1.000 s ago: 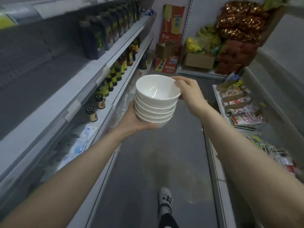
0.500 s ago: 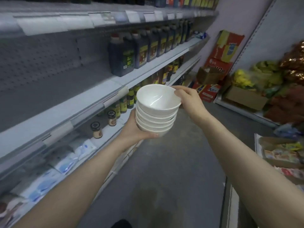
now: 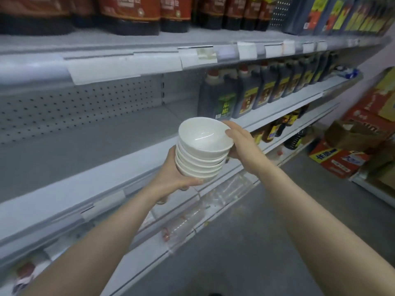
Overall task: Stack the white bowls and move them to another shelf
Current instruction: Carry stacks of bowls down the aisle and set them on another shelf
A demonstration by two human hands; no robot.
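A stack of several white bowls [image 3: 201, 150] hangs in the air just in front of the grey middle shelf [image 3: 89, 150], tilted a little to the left. My left hand [image 3: 177, 178] cups the stack from below and from the left, thumb curled under the bottom bowl. My right hand [image 3: 239, 142] grips the right side, its thumb on the rim of the top bowl. The shelf board behind the stack is bare up to the dark bottles.
Dark sauce bottles [image 3: 245, 92] fill the right part of the middle shelf, and more bottles stand on the top shelf [image 3: 128, 16]. Small bottles and clear packets sit on the lower shelves. Cardboard boxes [image 3: 346, 154] are piled on the floor at the right.
My view has swung left and up toward the shelving. The stack, held in both hands, has moved closer to the middle shelf and tilted slightly.
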